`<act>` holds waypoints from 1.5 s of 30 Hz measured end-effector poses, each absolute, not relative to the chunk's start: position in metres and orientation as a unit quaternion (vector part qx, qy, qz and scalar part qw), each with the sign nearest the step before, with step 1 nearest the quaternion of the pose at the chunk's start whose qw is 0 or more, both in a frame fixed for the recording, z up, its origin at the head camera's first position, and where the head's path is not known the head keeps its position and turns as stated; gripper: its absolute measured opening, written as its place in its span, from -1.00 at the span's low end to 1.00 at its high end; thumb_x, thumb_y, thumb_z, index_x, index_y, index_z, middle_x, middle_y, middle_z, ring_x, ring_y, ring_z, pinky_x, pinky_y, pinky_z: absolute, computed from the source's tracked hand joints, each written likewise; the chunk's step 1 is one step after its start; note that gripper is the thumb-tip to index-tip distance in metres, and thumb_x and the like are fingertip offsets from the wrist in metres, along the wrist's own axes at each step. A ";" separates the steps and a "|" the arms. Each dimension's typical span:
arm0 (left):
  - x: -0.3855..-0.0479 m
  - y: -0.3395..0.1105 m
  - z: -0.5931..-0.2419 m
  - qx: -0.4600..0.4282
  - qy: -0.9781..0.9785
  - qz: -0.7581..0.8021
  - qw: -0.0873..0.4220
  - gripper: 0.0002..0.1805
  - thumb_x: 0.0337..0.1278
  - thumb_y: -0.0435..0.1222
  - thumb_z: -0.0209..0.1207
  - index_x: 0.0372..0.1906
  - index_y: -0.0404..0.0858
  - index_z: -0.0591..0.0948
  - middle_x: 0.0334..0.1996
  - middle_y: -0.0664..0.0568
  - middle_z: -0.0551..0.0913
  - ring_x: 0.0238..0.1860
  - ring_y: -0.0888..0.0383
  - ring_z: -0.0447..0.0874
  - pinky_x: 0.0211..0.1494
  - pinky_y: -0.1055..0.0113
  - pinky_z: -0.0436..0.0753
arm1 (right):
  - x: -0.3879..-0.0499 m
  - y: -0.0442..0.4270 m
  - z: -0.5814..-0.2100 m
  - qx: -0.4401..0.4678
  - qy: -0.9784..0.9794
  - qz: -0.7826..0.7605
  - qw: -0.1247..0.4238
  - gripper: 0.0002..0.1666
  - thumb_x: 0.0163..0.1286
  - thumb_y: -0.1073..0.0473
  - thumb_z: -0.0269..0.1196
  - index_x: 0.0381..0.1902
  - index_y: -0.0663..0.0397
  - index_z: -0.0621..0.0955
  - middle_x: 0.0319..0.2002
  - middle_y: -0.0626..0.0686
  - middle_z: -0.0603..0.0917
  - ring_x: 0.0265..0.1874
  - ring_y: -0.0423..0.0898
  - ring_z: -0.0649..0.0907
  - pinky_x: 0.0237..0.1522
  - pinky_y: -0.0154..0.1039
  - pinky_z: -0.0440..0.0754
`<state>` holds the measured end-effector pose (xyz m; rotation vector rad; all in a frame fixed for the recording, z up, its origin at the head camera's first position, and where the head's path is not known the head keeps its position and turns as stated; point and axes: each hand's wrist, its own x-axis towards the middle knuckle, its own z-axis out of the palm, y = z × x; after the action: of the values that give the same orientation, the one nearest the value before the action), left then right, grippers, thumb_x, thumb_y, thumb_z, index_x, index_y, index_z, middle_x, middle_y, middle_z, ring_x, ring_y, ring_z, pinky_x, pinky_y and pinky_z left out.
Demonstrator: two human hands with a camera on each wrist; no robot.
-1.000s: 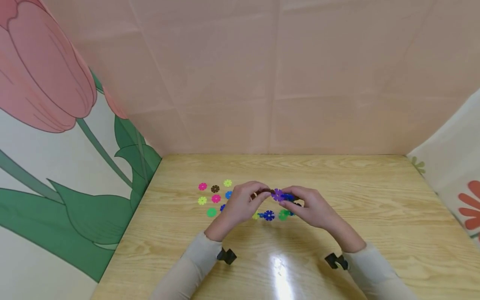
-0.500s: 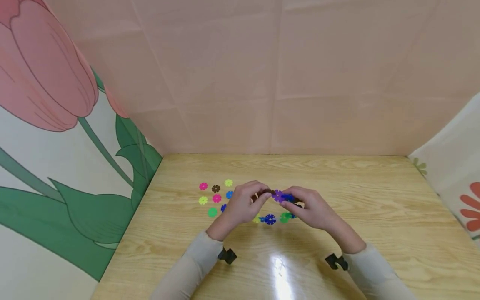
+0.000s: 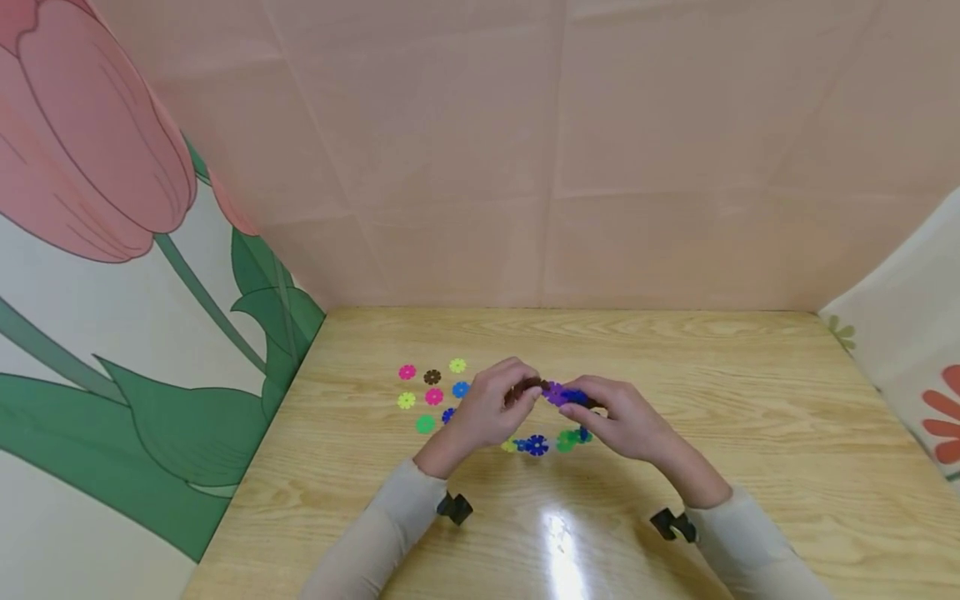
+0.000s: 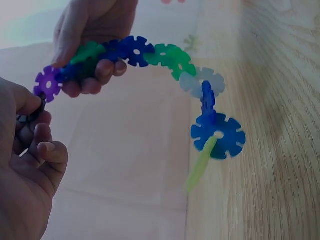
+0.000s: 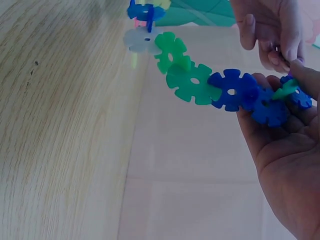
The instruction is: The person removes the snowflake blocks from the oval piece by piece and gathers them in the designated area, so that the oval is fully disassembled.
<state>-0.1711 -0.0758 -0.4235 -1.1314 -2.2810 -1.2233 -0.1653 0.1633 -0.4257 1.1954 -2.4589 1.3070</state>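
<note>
A chain of notched plastic discs joined edge to edge hangs in a curve between and below the hands. The left hand (image 3: pixel 495 403) pinches a dark brown disc (image 4: pixel 38 111) that meets a purple disc (image 4: pixel 48 84). Beside the purple disc, the right hand (image 3: pixel 626 418) grips the chain's blue discs (image 5: pixel 270 107), with a green disc (image 5: pixel 286 90) among them. From there the chain runs through a dark blue disc (image 4: pixel 136 51), green discs (image 5: pixel 194 83), a clear disc (image 5: pixel 142 40) and a blue disc (image 4: pixel 227 136) to a yellow-green disc (image 4: pixel 201 165).
Loose discs lie left of the hands on the wooden table (image 3: pixel 720 367), among them a pink disc (image 3: pixel 407 372), a brown disc (image 3: pixel 432 377), a yellow disc (image 3: pixel 406 401) and a green disc (image 3: pixel 425 424). A pink cloth (image 3: pixel 450 167) stands behind the table.
The hanging part of the chain has swung slightly toward the person. Both hands keep their hold at nearly the same place.
</note>
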 end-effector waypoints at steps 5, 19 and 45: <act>-0.173 -0.078 -0.423 -0.418 -0.795 -0.411 0.155 -0.95 0.39 -0.42 0.15 -0.16 -0.33 0.60 -0.36 0.02 0.55 -0.47 0.36 0.35 -0.47 0.59 0.42 | -0.165 0.164 -0.425 0.395 -0.810 0.430 0.055 -0.81 0.44 0.39 0.25 -0.06 0.09 0.69 -0.19 -0.06 0.75 -0.32 -0.28 0.66 -0.29 -0.30 0.70; -0.176 -0.083 -0.418 -0.428 -0.805 -0.394 0.120 -0.87 0.44 -0.34 0.17 -0.09 -0.30 0.66 -0.27 0.03 0.66 -0.35 0.30 0.50 -0.35 0.55 0.53 | -0.165 0.168 -0.422 0.399 -0.810 0.424 0.064 -0.76 0.42 0.40 0.26 -0.04 0.02 0.69 -0.18 -0.04 0.75 -0.40 -0.30 0.61 -0.41 -0.34 0.64; -0.177 -0.080 -0.425 -0.481 -0.752 -0.394 0.218 -0.93 0.26 -0.47 0.24 -0.22 -0.29 0.67 -0.38 0.03 0.66 -0.50 0.25 0.44 -0.46 0.57 0.46 | -0.162 0.169 -0.422 0.428 -0.795 0.423 0.078 -0.70 0.39 0.43 0.28 0.01 0.05 0.69 -0.14 -0.02 0.75 -0.36 -0.27 0.64 -0.37 -0.32 0.66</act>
<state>-0.1767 -0.0796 -0.4254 -1.3322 -2.0832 -1.0897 -0.1622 0.1693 -0.4224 1.2806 -2.3811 1.2670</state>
